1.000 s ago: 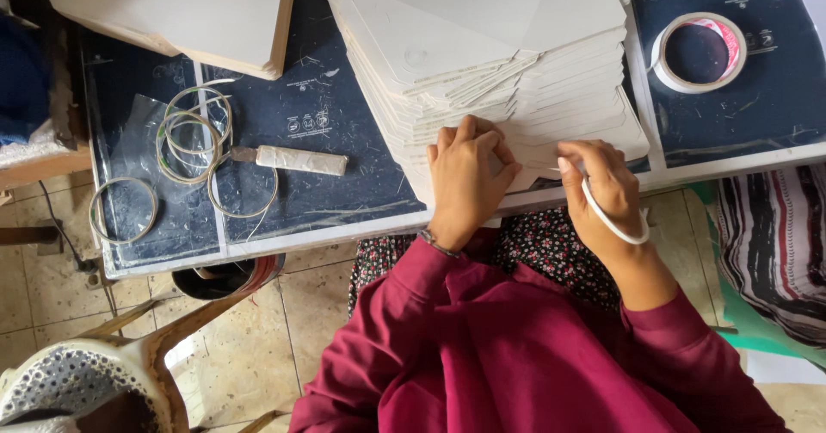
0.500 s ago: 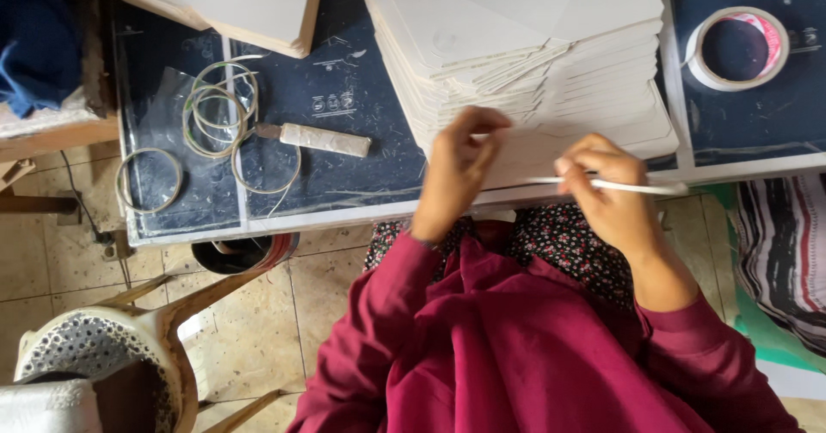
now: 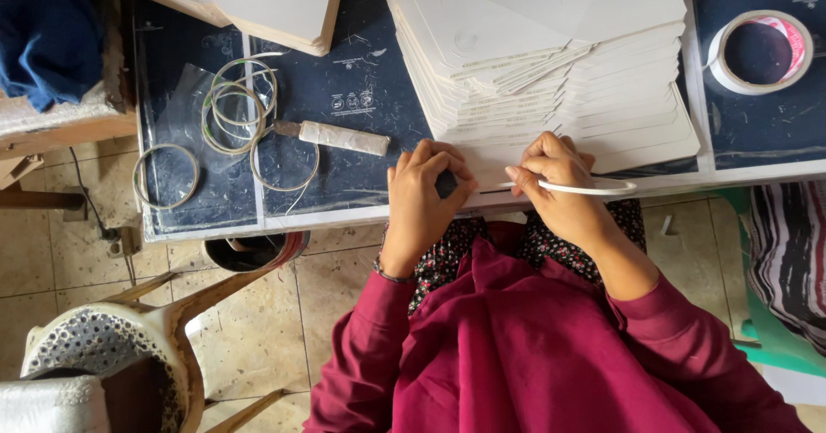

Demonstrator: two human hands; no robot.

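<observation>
My left hand rests at the near edge of the dark table, fingers curled against the lowest sheets of a tall stack of white card sheets. My right hand pinches a thin white strip that runs to the right along the stack's front edge. Both hands touch the near side of the stack. What my left fingers grip is hidden.
Several thin wire rings and a wrapped white stick lie on the table's left part. A roll of tape sits at the far right. A second card pile is at the top left. A white chair stands at the lower left.
The view has shifted so the table sits further right. My right hand has drawn the white strip out flat from a loop, and my left hand has slid down to the stack's edge.
</observation>
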